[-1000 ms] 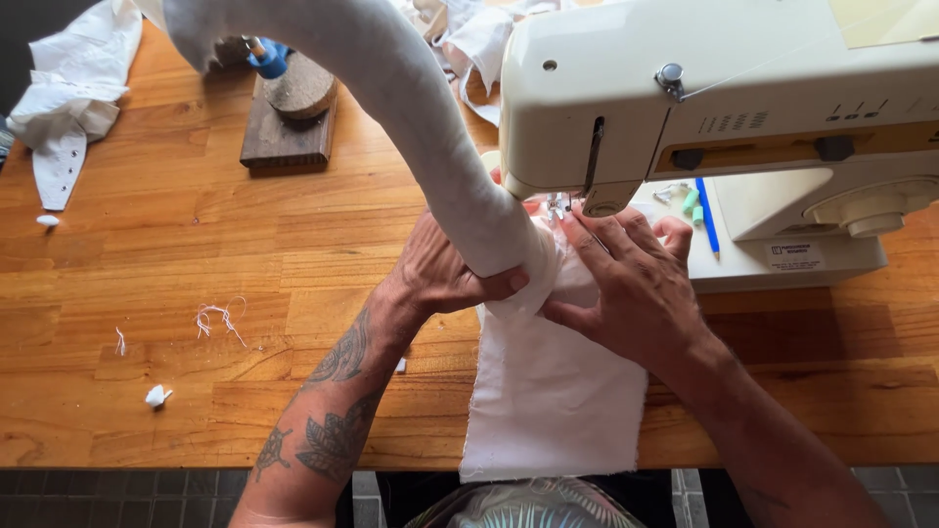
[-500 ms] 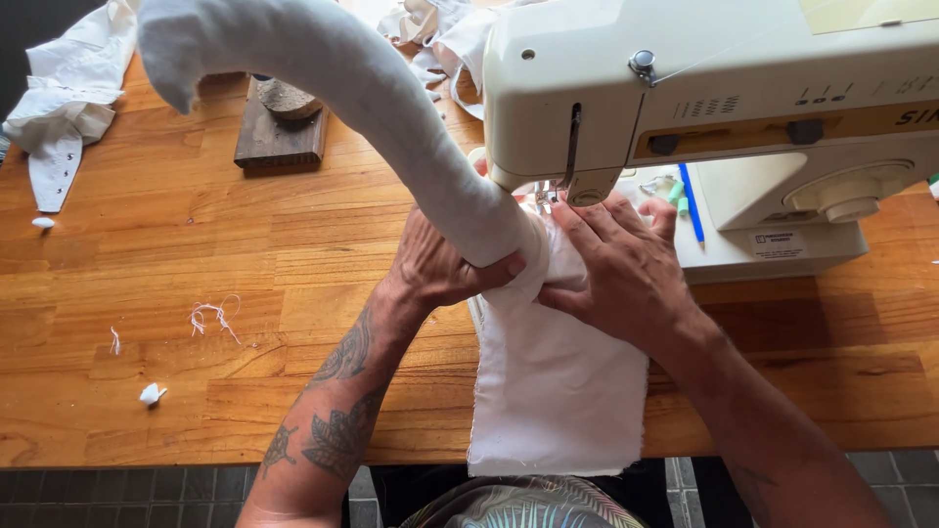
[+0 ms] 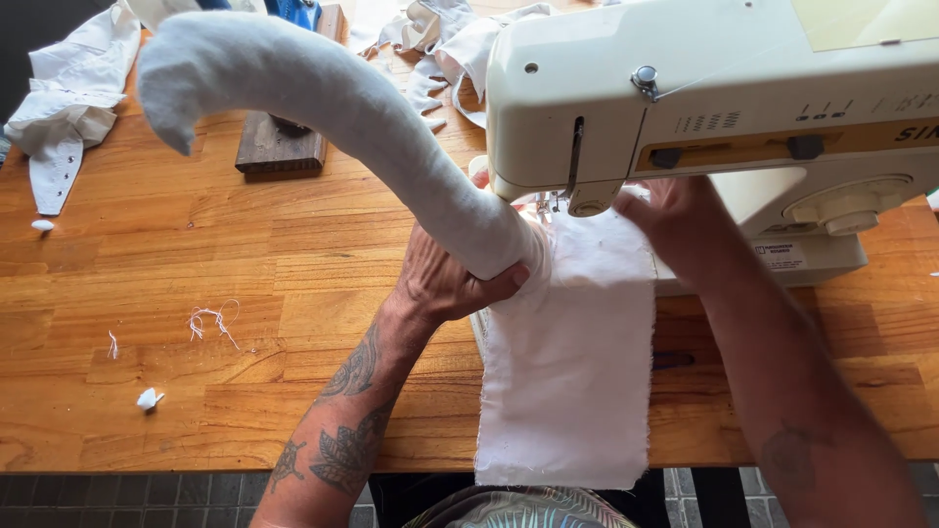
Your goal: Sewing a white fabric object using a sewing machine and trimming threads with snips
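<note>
— Fabric everywhere on that bench. What has the person got under the needle?

— A white fabric panel (image 3: 567, 372) lying flat on the bed of the cream sewing machine (image 3: 714, 108), its near end hanging over the edge of the wooden table (image 3: 196, 264). On top of it sits the base of a long stuffed grey tube (image 3: 323, 108) that arches up and away to the left.

— And the hands?

— The left hand (image 3: 440, 284) is closed around the base of the tube, thumb across the front, pressing it against the panel just beside the presser foot (image 3: 548, 207). The right hand (image 3: 685, 225) lies open and flat on the panel's far edge, partly under the machine arm; it grips nothing, only steadies the cloth.

— How would you do that well?

— I'd say keep the tube's weight from dragging the seam, since it rears up so high. Hold the base firmly, keep the panel smooth, feed slowly, and keep the fingertips well clear of the needle, which I can barely make out.

— Anything else lying about?

— White cloth pieces (image 3: 68, 98) at the far left, thread scraps (image 3: 210, 321) on the wood, and a dark wooden block (image 3: 279, 147) behind the tube.
</note>
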